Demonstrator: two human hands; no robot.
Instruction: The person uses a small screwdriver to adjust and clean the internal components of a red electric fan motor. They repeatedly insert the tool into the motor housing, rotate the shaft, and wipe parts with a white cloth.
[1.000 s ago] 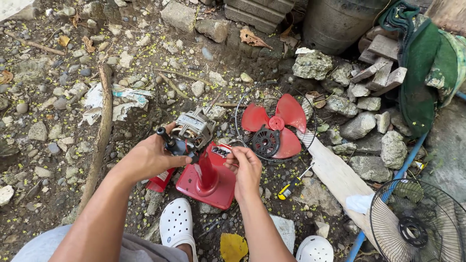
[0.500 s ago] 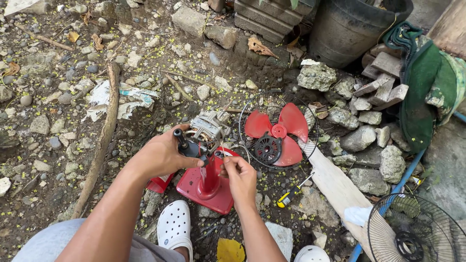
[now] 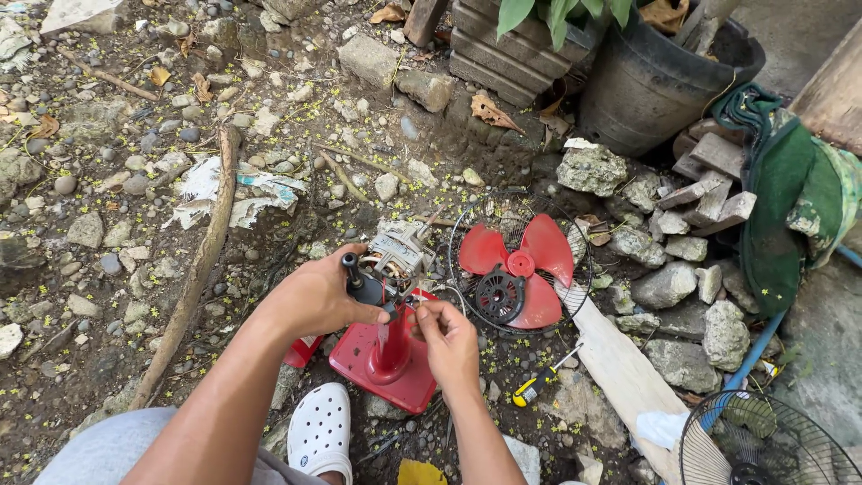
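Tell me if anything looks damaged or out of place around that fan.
The fan is in pieces on stony ground. Its motor sits bare, windings exposed, above the red base, gripped by the left hand; the right hand pinches near its neck. The red blade lies loose in a wire guard. A screwdriver lies among stones.

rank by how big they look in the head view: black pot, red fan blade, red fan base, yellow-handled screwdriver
1. black pot
2. red fan blade and red fan base: look alike, unranked
3. yellow-handled screwdriver
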